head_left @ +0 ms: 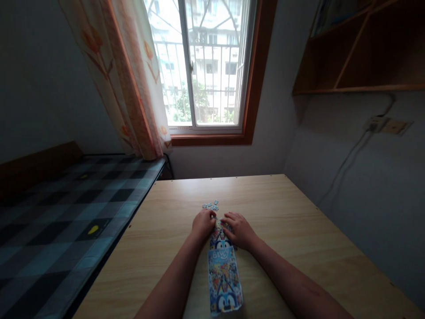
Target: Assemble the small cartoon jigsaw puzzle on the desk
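A partly covered jigsaw puzzle point(219, 239) with a blue cartoon dog lies flat on the wooden table, between my two hands. At its upper left edge my left hand point(203, 225) has its fingertips pinched together; whatever is between them is too small to tell. My right hand point(241, 231) rests on the right side of the puzzle, fingers spread. Just beyond my left hand lies a small heap of loose puzzle pieces point(211, 206), pale side showing. Nearer to me, a puzzle box point(225, 281) with "Bluey" lettering and a similar picture touches or overlaps the puzzle's lower edge.
The light wooden table point(288, 212) reaches toward the wall under a window point(212, 66). A bed with a checked cover point(109, 195) stands along its left side, below a flowered curtain point(126, 79). Wall shelves point(358, 57) and a socket with a cable point(376, 124) are at right.
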`<state>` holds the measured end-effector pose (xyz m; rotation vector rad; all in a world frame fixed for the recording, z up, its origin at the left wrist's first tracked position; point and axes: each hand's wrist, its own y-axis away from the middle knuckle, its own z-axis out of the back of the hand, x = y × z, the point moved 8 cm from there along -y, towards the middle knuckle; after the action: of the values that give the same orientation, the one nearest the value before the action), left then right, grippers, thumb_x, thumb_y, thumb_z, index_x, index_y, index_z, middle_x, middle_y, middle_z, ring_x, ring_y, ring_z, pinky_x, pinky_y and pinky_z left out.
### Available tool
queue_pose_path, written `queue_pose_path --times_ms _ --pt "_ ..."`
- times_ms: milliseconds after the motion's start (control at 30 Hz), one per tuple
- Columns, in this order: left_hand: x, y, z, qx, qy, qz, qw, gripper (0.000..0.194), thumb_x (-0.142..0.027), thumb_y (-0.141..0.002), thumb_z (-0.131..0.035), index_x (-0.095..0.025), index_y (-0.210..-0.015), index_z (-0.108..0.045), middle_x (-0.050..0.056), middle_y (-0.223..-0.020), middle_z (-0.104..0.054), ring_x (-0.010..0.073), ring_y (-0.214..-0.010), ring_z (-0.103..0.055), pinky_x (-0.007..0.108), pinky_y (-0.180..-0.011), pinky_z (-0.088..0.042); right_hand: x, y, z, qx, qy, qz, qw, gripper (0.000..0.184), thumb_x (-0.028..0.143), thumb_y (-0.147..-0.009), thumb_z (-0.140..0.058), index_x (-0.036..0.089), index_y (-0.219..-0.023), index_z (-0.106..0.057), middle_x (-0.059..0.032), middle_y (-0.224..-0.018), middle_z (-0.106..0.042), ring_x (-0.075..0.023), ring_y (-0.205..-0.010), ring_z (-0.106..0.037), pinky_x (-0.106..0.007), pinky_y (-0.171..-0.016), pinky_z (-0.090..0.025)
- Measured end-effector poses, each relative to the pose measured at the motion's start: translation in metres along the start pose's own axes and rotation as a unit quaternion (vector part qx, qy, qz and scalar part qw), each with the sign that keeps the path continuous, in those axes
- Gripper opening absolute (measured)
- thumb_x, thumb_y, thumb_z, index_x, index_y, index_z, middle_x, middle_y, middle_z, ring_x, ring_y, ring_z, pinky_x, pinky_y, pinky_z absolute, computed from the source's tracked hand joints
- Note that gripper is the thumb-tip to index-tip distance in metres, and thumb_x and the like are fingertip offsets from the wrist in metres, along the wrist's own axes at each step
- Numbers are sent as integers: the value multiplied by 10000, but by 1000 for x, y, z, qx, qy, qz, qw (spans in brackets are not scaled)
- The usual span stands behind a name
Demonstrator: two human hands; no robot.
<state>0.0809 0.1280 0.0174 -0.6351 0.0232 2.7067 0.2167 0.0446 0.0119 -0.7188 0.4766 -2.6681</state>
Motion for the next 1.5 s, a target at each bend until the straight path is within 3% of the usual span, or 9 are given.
queue_pose_path --times_ms 167,467,667,900,1033,1233,1500 --pt "0 1 3 -16 0 -7 1000 346 -113 -820 -570 -205 -1119 -719 61 -1136 -692 167 -988 -661 245 -895 -479 -1 0 -1 3 -2 -4 1000 346 322 -894 -643 250 -1229 -690 -97 -1346 -638 -305 -1286 -540 -493 -1114 -389" --pt "-2 7 11 -5 -50 9 999 180 -222 -886 -578 -200 -906 -756 95 -1085 -697 205 -943 -669 283 -836 -484 -3 1 -2 8 -8 -10 1000 355 317 -892 -641 243 -1235 -692 -99 -1354 -639 -298 -1297 -538 -488 -1123 -382" --pt "0 8 16 8 -60 28 998 169 -214 -874 -591 -183 -891 -756 121 -1079 -715 234 -961 -677 298 -811 -479 -3 1 -2 4 -12 -8 1000 357 315 -891 -642 247 -1238 -691 -97 -1353 -641 -292 -1299 -540 -490 -1127 -380" --pt "14 5 12 58 -15 52 997 105 -165 -766 -654 -187 -755 -756 70 -771 -742 194 -749 -673 264 -685 -446 -2 1 -1 6 -13 -10 1000 350 312 -895 -641 246 -1234 -694 -95 -1358 -639 -299 -1306 -535 -491 -1122 -386" --pt "20 3 8 71 8 52 996 97 -131 -711 -655 -168 -733 -743 48 -705 -724 172 -676 -645 249 -625 -415 -2 1 -1 8 -13 -7 1000 345 319 -898 -640 246 -1230 -696 -100 -1352 -641 -298 -1297 -542 -493 -1114 -392" --pt "19 2 6 71 24 37 996 113 -100 -694 -621 -160 -725 -712 44 -710 -718 159 -670 -630 244 -582 -380 -4 2 -3 5 -13 -8 1000 352 311 -891 -646 248 -1234 -695 -100 -1357 -638 -299 -1305 -535 -498 -1119 -387" --pt "10 3 15 34 24 -3 999 105 -115 -746 -602 -182 -756 -681 64 -816 -717 186 -772 -624 268 -690 -411 -3 2 -1 3 -15 -8 1000 349 305 -891 -646 252 -1232 -696 -93 -1362 -637 -300 -1308 -534 -498 -1127 -382"
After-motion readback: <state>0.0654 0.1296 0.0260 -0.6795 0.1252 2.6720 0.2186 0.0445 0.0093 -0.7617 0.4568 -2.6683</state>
